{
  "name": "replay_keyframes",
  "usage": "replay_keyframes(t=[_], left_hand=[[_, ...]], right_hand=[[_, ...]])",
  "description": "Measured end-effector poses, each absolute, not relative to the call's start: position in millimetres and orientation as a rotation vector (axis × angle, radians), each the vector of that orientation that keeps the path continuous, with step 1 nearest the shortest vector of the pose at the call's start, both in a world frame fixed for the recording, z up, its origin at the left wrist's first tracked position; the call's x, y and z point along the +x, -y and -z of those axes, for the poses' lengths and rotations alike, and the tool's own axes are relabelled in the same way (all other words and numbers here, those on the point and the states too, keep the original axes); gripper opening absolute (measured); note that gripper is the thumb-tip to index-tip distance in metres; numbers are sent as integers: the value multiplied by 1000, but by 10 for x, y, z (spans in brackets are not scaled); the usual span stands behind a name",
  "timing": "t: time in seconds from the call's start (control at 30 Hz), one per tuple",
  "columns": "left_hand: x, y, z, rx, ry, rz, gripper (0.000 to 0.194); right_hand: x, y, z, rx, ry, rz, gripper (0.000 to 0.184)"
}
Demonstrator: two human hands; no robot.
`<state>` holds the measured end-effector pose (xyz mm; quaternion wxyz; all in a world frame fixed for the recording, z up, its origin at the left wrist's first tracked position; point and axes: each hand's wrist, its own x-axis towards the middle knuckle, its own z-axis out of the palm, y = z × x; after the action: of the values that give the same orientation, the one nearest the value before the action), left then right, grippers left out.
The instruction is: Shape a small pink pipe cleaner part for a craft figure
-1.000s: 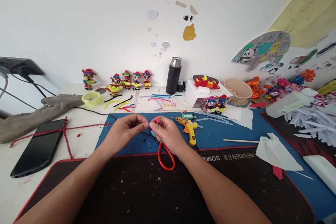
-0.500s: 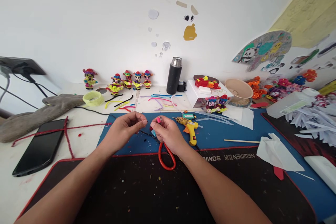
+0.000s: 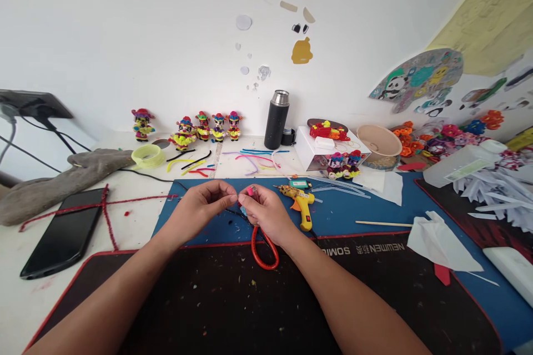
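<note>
My left hand (image 3: 210,199) is closed in a pinch, its thumb and fingertips meeting my right hand's fingertips; whatever small piece lies between them is hidden. My right hand (image 3: 264,208) is also closed. From under its palm hangs a red loop (image 3: 265,258), which looks like the handle of a pair of scissors, the rest being covered by the hand. A small pink piece (image 3: 250,191) shows at the right fingers, with a bit of shiny metal beside it. Something light blue peeks out below the fingertips. Behind the hands a black cord (image 3: 233,213) crosses the blue mat.
A yellow glue gun (image 3: 303,211) lies right of my hands on the blue mat (image 3: 333,222). Pipe-cleaner figures (image 3: 219,127), cut pipe cleaners (image 3: 189,162) and a black thermos (image 3: 277,122) stand or lie along the wall. A phone (image 3: 62,238) rests left, under red pipe cleaners.
My left hand has moved slightly right, closing the small gap so its fingertips now touch those of my right hand. My right hand stays nearly still.
</note>
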<state>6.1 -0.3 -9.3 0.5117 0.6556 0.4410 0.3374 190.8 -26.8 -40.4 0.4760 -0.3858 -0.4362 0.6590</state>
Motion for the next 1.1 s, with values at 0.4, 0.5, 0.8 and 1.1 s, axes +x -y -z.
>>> replay_keyframes(t=[0.4,0.5,0.8,1.1], left_hand=[[0,-52,130,1446,-1126,-946,39],[-5,-48,147,1488,-1145,-918,41],[30,-14,87,1608,-1078,-901,38],[35,1,97,1703,-1052,-862,33]], right_hand=[[1902,266,391,-956,1063,-1592,34],[1905,269,382,-964,1069,-1588,35],[1896,273,379,-948,1043,-1609,37],[1898,276,360,-925,1015,-1631,40]])
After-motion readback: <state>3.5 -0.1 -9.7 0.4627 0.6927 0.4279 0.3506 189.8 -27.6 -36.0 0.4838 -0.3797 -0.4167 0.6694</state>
